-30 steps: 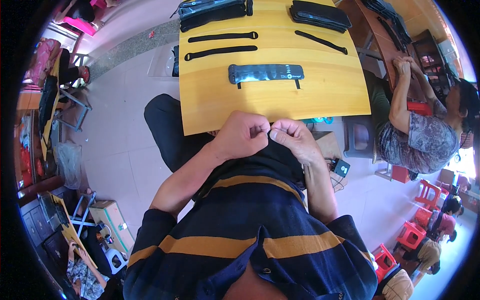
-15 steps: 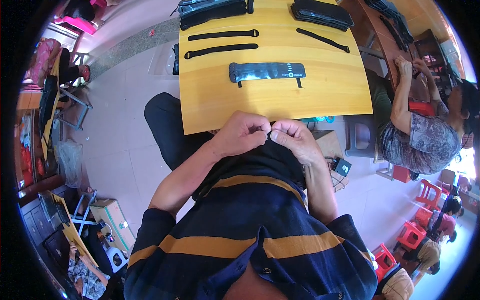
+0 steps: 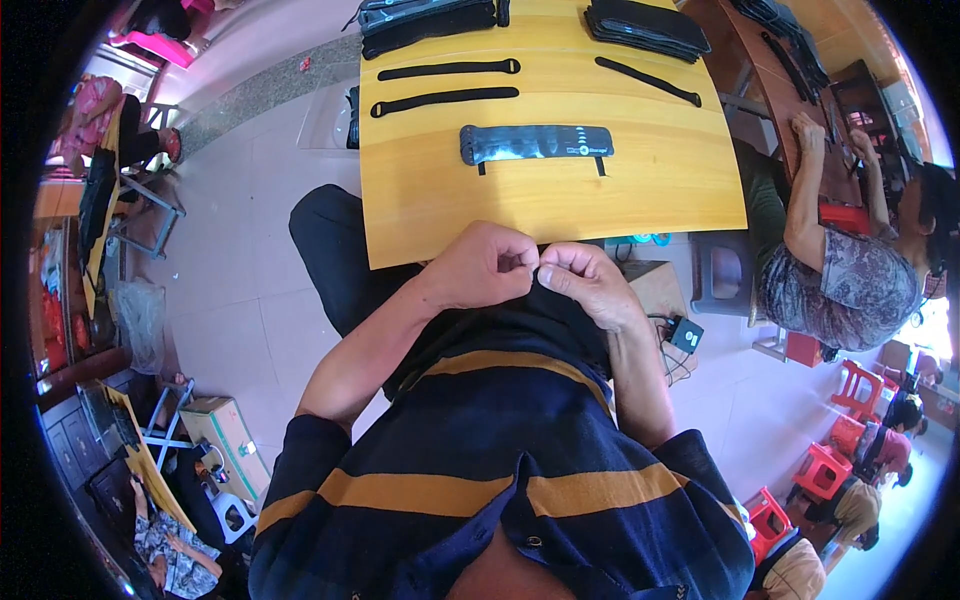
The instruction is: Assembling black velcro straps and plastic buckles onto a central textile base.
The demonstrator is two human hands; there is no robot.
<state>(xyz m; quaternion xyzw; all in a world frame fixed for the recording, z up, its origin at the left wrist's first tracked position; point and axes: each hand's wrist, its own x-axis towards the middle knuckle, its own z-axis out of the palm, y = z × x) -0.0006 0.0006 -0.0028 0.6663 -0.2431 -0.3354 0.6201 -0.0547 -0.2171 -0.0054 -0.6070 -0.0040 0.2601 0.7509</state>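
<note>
Glossy black oblong pouch laid on yellow wood-grained table

Before the near edge, the bare left hand and right hand are held just beside each other; each grip is narrow, thumb to fingers, and whether anything is pinched cannot be told. Beyond the pouch, three slim black loop-ended straps are laid out.

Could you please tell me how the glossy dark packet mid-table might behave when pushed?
The glossy dark packet may feel slippery, given its shiny highlights. It is probably light, looking slim. Lying flat on the yellow table, it seems unlikely to roll.
</note>
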